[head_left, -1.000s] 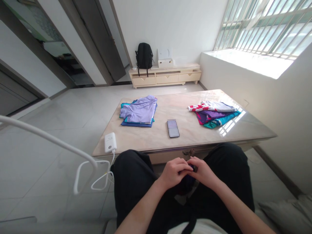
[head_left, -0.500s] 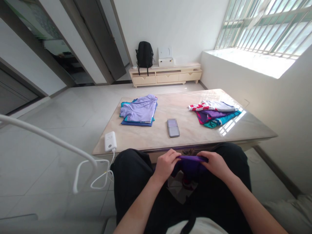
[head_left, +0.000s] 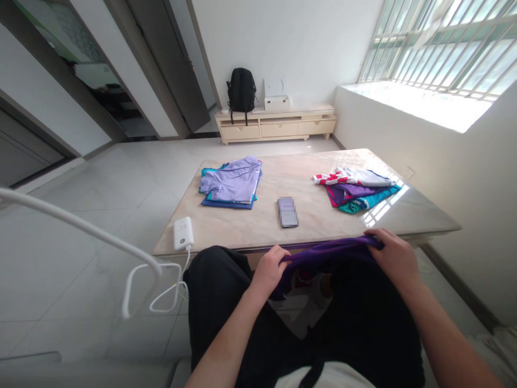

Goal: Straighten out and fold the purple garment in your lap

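A purple garment is stretched wide between my hands, just above my lap in black trousers and below the table's near edge. My left hand pinches its left end. My right hand grips its right end, out past my right knee. On the marble table a folded stack topped by a lilac garment lies at the left. A loose pile of red-white, purple and teal clothes lies at the right.
A phone lies face up mid-table. A white charger block sits at the table's near left corner, its cable looping down. A low cabinet with a black backpack stands at the far wall. A white wall and barred window are at the right.
My hands were together at my lap on a bunched purple garment. They have drawn apart, the right far to the right and up, pulling the garment out wide.
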### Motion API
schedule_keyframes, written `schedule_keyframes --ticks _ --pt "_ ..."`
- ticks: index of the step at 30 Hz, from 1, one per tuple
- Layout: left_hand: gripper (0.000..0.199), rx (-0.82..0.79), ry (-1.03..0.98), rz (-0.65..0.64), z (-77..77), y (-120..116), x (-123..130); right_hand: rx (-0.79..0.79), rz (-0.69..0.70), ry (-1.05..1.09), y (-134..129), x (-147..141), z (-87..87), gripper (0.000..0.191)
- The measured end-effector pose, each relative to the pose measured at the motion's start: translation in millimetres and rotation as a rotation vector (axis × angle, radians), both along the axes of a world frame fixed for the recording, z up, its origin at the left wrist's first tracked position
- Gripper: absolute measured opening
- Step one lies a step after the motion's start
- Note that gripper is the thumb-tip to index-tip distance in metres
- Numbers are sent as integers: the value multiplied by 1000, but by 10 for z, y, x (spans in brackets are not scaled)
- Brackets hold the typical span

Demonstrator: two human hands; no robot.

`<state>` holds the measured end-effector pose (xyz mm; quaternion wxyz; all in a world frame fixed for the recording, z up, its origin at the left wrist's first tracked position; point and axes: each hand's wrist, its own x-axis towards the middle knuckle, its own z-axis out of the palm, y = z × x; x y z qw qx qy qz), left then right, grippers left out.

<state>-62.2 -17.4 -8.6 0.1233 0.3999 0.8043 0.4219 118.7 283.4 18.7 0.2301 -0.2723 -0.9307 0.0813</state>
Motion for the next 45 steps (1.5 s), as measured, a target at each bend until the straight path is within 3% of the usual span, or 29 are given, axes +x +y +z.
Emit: schedule_keyframes --ticks 4,7,12,17,23,28,37,45 --pt "11 -34 -19 -30 -33 -13 -18 49 -1 72 99 54 60 39" --pt "9 -129 -16 -36 -25 -65 -63 86 -63 -14 197 84 178 48" --pt "11 -304 52 -21 31 -216 -175 84 -109 -186 375 100 633 46" --pt "20 -317 107 50 91 -325 -274 98 -150 -263 552 90 1106 49" --pt "32 -357 159 137 183 -496 -456 178 -203 -247 806 138 1370 47" --pt "38 -356 201 282 343 -744 -606 163 -244 -408 1089 224 1425 44" --pt "34 32 157 447 499 -966 -806 168 -140 -562 1242 267 1286 38" --pt "30 228 -235 417 543 -1162 -695 10 -102 -429 1337 424 1139 37"
